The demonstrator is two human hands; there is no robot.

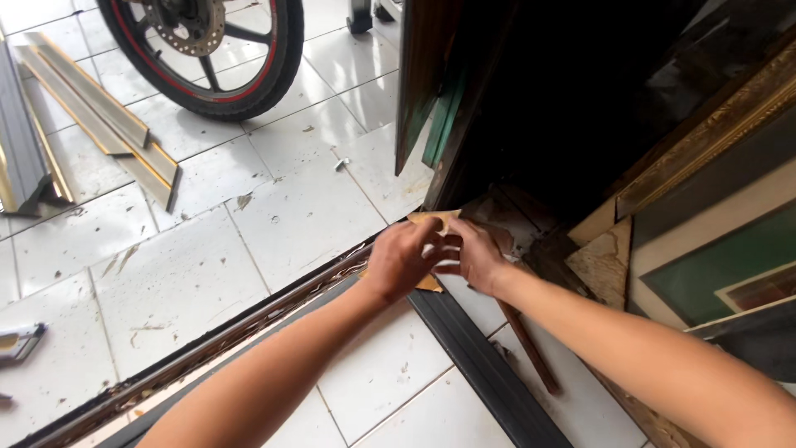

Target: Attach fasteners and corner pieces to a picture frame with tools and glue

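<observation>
Down at the lower edge of the frame, both bare forearms reach up toward the middle. Between them a dark flat strip (485, 369) runs diagonally over the white tile floor (249, 224), and a thin reddish-brown stick (531, 348) lies just to its right. From the lower left a long ornate frame moulding (215, 336) climbs toward the centre, passing under the left wrist.

At mid-frame the two hands meet. The left hand (402, 261) has its fingers curled, its grip closed on a small tan piece of cardboard (431, 222); one corner pokes out above the fingers, another below the palm. The right hand (477, 253) presses in beside it, fingers bent and touching the same piece, though whether its grip truly closes on it I cannot tell.

Right of the hands, stacked picture frames (713, 241) and boards crowd in, leaning against a dark opening. At far left, a stapler-like tool (18, 342) sits on the tiles. Further up the left side lie gold-edged moulding lengths (99, 116), and at the top a motorcycle wheel (207, 50) with a red rim stripe.
</observation>
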